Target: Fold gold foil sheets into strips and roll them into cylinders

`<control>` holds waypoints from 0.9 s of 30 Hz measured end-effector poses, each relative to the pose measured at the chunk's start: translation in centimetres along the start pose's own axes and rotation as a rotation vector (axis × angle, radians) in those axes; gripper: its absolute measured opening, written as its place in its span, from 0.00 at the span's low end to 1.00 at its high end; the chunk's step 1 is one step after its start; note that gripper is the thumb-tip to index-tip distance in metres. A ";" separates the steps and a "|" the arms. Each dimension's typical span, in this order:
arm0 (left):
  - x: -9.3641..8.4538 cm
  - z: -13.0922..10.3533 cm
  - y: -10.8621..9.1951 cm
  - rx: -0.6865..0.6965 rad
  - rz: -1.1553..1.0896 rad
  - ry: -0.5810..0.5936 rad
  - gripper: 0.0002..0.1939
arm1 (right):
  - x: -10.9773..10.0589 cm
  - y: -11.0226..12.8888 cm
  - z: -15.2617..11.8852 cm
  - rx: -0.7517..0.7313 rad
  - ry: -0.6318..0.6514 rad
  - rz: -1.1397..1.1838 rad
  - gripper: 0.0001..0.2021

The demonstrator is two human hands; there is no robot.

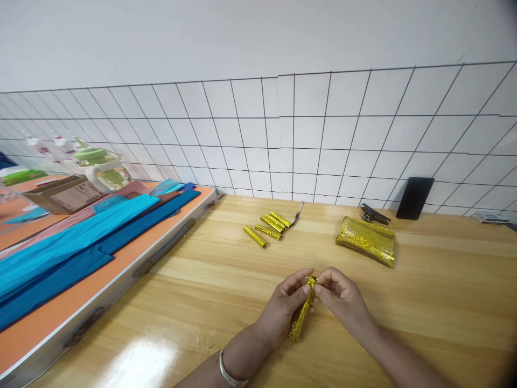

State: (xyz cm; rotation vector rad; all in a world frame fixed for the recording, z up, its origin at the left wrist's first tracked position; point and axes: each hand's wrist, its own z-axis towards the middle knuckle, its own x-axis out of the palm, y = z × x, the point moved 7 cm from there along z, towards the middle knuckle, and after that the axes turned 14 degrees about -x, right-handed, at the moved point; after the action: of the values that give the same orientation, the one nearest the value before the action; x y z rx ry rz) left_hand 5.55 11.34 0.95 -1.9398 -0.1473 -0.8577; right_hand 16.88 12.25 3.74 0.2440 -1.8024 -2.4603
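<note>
Between my two hands, a narrow folded strip of shiny gold foil point(299, 322) is held at a slant above the wooden table. My left hand point(285, 304) wraps round its side, the thumb pressed on the upper part. At the strip's top end my right hand point(341, 296) pinches the edge with thumb and forefinger. Farther back on the table lie several rolled gold foil pieces point(254, 236), some resting against each other. A flat stack of gold foil sheets point(365, 241) sits to the right, beyond my right hand.
A pen point(297, 214) lies by the rolled pieces. Behind the stack are a dark clip point(375, 214) and a black phone point(415, 198) leaning on the tiled wall. At left, an orange-topped table point(121, 269) bears blue cloth point(72, 242), a cardboard box point(60, 195) and a green-lidded jug point(107, 172).
</note>
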 end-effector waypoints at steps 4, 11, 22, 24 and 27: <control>-0.1 0.0 0.1 0.006 0.040 -0.029 0.20 | -0.1 -0.2 0.0 -0.014 -0.009 -0.032 0.09; -0.1 0.0 -0.3 0.050 0.135 -0.046 0.20 | -0.4 -0.8 -0.2 -0.002 -0.034 -0.032 0.10; -0.3 0.0 0.0 0.011 0.186 -0.039 0.24 | -0.5 -1.1 0.1 -0.027 -0.027 -0.086 0.09; -0.1 0.0 -0.1 0.009 0.186 -0.033 0.24 | -0.4 -0.8 0.0 -0.037 -0.028 -0.096 0.09; 0.2 -0.2 -0.3 0.017 0.198 -0.029 0.25 | -0.5 -0.4 0.0 -0.041 -0.051 -0.121 0.09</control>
State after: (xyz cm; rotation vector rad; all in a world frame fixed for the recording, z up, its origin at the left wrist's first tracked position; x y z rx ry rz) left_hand 5.48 11.28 1.33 -1.9150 0.0201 -0.6955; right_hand 17.43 12.45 3.42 0.2979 -1.8050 -2.6058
